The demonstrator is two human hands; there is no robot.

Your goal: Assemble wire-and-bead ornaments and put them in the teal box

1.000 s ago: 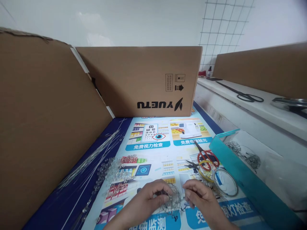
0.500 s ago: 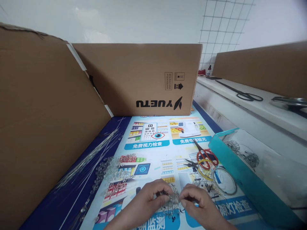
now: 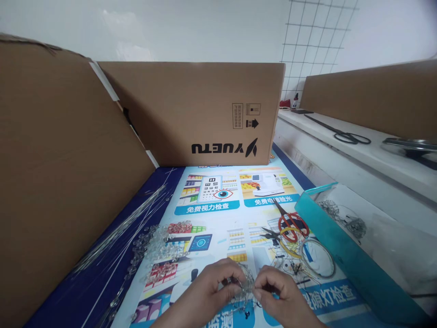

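At the bottom centre, a tangled ball of thin wire sits between my two hands over the printed sheet. My left hand is closed on its left side, thumb and fingers curled round the wire. My right hand pinches at the right edge of the same wire ball, its fingertips together. A small dark piece shows just below the ball. Whether the right fingertips hold a single strand is too small to tell.
Clear beads and long thin wires lie at the left. Red-handled scissors, yellow-handled scissors and a wire coil lie right of centre. A teal box holds wire balls. Cardboard panels stand behind and left.
The whole view has shifted slightly, with the scene a little further left. Both hands stay at the wire ball, and their grip looks nearly the same.
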